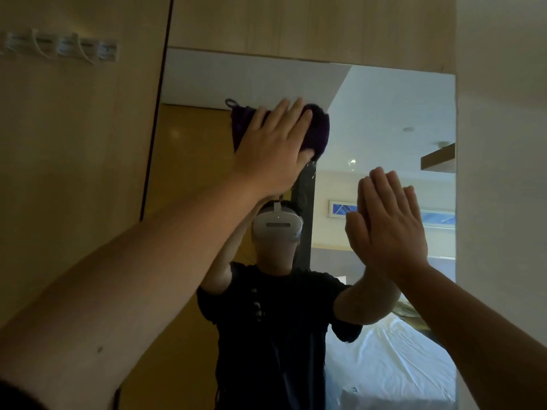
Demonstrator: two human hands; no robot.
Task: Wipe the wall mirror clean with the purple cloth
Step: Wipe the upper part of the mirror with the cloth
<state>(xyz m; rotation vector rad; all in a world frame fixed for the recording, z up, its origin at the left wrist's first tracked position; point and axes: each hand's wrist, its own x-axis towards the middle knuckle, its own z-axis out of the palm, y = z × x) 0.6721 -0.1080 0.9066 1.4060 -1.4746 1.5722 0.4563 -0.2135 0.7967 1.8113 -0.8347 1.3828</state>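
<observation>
Wooden panelling [74, 173] frames the wall mirror [384, 113]; left hand [272, 143], fingers straight, presses the purple cloth [318, 134] flat against the upper glass; right hand [390, 220], fingers straight, holds nothing, palm meeting its reflection; hook rack [62, 48] upper left.

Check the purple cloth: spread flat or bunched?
Bunched: the cloth sits as a wad under the flat left hand, pressed on the mirror, one looped corner sticking out.

One mirror [384, 113], one purple cloth [319, 131] — one left hand [272, 149], one right hand [390, 229].
</observation>
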